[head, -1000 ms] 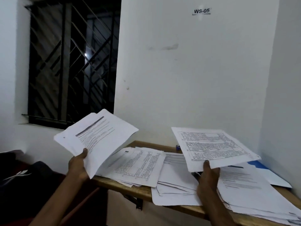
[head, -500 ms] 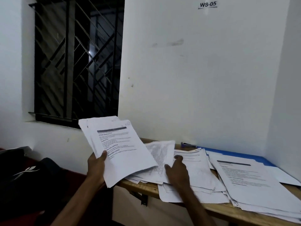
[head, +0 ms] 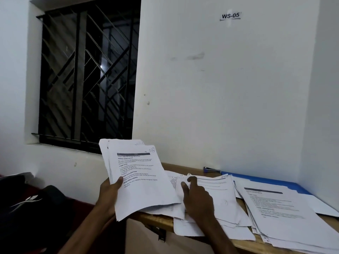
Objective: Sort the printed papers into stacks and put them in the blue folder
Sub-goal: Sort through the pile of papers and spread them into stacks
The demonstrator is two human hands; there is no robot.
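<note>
left grip (head: 110,195) clenched on a sheaf of white printed papers (head: 139,180), raised over the wooden bench (head: 157,219) at its near left corner. right grip (head: 198,200) sits on the loose middle pile (head: 220,208); can't tell if it's pinched a sheet. that pile overhangs the near edge, so one tug could spill it. flat blue folder (head: 266,182) lies half buried, far right.

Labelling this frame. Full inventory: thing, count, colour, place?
held sheaf: 1, white printed, raised over shelf's left end
middle pile: 1, white, loose sheets on shelf
right stack: 1, white, shelf right, overlapping folder
blue folder: 1, blue, under right stack, against wall
stapler-like item: 1, blue-dark, shelf back
shelf: 1, wood, along wall
WS-05 label: 1, white, upper wall
window grille: 1, black, left
bag: 1, dark, lower left
left grip: 1, holds held sheaf
right grip: 1, rests on middle pile
</note>
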